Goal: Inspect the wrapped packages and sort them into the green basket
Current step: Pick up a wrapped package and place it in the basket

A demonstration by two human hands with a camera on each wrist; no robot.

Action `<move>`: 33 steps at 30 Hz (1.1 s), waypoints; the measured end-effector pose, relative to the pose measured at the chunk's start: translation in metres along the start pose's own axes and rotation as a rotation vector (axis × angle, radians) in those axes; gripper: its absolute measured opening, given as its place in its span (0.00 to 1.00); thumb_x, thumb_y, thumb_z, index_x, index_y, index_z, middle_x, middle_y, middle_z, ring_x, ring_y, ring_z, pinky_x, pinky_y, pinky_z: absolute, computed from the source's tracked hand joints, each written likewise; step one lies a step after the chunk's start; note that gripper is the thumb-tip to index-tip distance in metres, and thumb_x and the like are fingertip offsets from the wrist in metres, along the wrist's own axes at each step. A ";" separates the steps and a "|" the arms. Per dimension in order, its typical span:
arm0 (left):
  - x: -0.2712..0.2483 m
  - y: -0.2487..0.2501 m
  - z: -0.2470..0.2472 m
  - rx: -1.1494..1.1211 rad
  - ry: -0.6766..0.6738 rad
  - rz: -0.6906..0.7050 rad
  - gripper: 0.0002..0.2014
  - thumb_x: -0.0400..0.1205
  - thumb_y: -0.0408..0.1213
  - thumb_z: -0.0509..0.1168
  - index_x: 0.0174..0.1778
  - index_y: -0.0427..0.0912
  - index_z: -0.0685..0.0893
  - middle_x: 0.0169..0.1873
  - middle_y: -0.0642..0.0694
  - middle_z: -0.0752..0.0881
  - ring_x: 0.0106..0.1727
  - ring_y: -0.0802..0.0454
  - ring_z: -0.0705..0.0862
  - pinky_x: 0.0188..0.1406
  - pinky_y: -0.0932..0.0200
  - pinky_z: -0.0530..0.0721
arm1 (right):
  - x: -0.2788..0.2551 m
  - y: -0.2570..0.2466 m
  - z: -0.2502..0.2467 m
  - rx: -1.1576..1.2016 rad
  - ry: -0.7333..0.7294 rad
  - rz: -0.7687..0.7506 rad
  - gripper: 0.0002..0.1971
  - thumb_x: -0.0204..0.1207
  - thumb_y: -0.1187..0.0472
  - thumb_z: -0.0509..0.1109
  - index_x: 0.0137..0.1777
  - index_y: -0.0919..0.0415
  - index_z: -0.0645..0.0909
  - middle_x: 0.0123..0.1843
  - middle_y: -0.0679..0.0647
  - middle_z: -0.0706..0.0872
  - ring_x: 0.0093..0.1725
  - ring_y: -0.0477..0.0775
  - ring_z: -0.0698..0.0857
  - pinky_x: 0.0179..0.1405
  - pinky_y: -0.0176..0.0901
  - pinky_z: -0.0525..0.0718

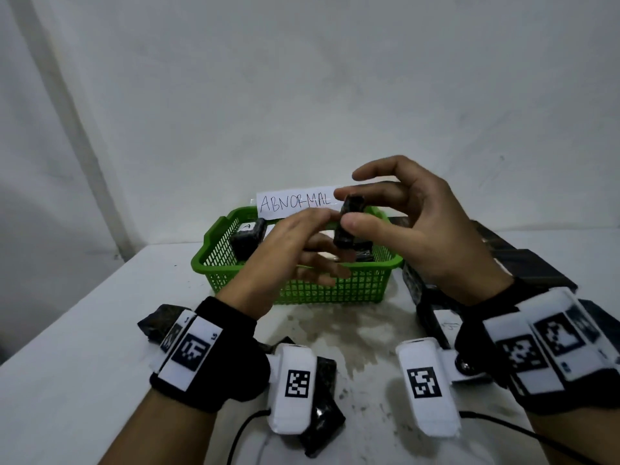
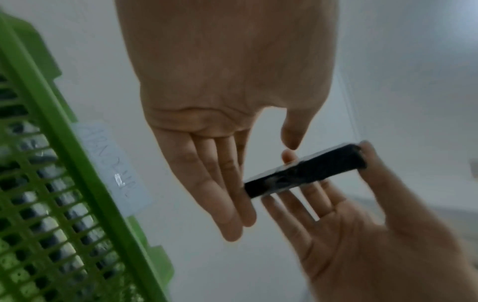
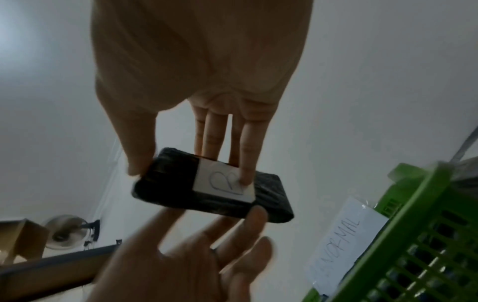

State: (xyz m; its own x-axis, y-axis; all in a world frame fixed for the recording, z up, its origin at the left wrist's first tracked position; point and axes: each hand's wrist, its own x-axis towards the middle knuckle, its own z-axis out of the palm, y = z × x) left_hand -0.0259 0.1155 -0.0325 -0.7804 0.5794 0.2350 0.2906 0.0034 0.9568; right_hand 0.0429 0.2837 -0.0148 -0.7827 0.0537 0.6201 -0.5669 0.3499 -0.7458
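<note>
While the right hand (image 1: 426, 229) pinched a black package (image 1: 350, 226) between thumb and fingers above the basket (image 1: 302, 290), the left hand (image 1: 288, 250) lay spread beside it, fingertips near its lower end. Inspection seemed under way; its label (image 3: 225, 181) read "B", so the next move called for judging it against the "ABNORMAL" sign (image 1: 297, 203). The basket, toward the table's (image 1: 84, 330) far edge, held other packages, one marked "A" (image 1: 246, 238).

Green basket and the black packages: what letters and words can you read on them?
"ABNORMAL": paper sign at the back rim of the green basket.
"B": white label on the held package.
"A": white label on a package in the basket.
Wrist-band codes: patterns, no words.
</note>
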 end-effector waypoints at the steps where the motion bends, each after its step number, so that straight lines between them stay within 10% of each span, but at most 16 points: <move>1: 0.000 0.001 0.000 -0.022 -0.011 -0.019 0.24 0.84 0.57 0.57 0.67 0.46 0.83 0.47 0.37 0.93 0.41 0.42 0.91 0.36 0.55 0.88 | -0.001 0.002 0.002 0.009 -0.011 0.001 0.20 0.75 0.53 0.75 0.65 0.55 0.79 0.55 0.49 0.94 0.57 0.50 0.92 0.58 0.55 0.90; 5: 0.000 0.002 -0.002 -0.089 -0.014 -0.046 0.26 0.76 0.54 0.68 0.69 0.49 0.79 0.52 0.37 0.92 0.37 0.46 0.90 0.33 0.56 0.87 | -0.001 0.006 0.004 0.121 -0.031 0.060 0.13 0.89 0.55 0.59 0.70 0.55 0.76 0.56 0.52 0.94 0.63 0.48 0.90 0.61 0.49 0.89; 11: 0.002 0.000 0.004 -0.135 -0.017 -0.004 0.28 0.77 0.31 0.73 0.72 0.42 0.74 0.49 0.46 0.93 0.45 0.46 0.90 0.43 0.55 0.91 | 0.007 0.024 0.000 0.046 0.105 0.212 0.33 0.73 0.46 0.77 0.78 0.46 0.73 0.70 0.48 0.86 0.68 0.43 0.85 0.70 0.56 0.84; 18: 0.000 -0.001 0.007 -0.021 -0.058 0.071 0.21 0.81 0.27 0.70 0.70 0.42 0.77 0.56 0.42 0.90 0.56 0.46 0.91 0.53 0.53 0.90 | 0.006 0.024 0.001 0.047 0.119 0.249 0.24 0.77 0.57 0.78 0.72 0.57 0.81 0.47 0.55 0.95 0.49 0.52 0.94 0.62 0.62 0.89; 24: 0.003 -0.005 0.009 -0.013 -0.009 0.119 0.23 0.79 0.21 0.71 0.69 0.36 0.75 0.57 0.39 0.89 0.52 0.44 0.90 0.56 0.44 0.90 | 0.004 0.018 -0.001 0.064 0.098 0.209 0.25 0.73 0.60 0.82 0.69 0.55 0.81 0.49 0.53 0.95 0.50 0.52 0.94 0.60 0.59 0.90; 29: 0.003 -0.006 0.006 0.133 0.046 0.284 0.27 0.76 0.19 0.73 0.67 0.43 0.75 0.60 0.48 0.85 0.55 0.60 0.89 0.47 0.64 0.86 | 0.006 0.014 -0.006 0.130 -0.047 0.312 0.20 0.76 0.38 0.71 0.64 0.46 0.86 0.64 0.45 0.90 0.65 0.50 0.89 0.66 0.62 0.85; 33: 0.005 -0.011 0.004 0.165 0.071 0.434 0.26 0.76 0.22 0.75 0.67 0.41 0.75 0.60 0.48 0.85 0.61 0.55 0.86 0.55 0.55 0.87 | 0.005 0.017 -0.005 0.145 -0.130 0.383 0.21 0.67 0.34 0.73 0.56 0.43 0.86 0.62 0.43 0.91 0.64 0.54 0.89 0.65 0.67 0.85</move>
State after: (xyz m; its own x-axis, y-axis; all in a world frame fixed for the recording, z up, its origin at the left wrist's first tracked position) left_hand -0.0306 0.1216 -0.0421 -0.6018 0.4986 0.6239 0.6782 -0.0936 0.7289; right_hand 0.0307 0.2946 -0.0235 -0.9642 0.0325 0.2630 -0.2522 0.1918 -0.9485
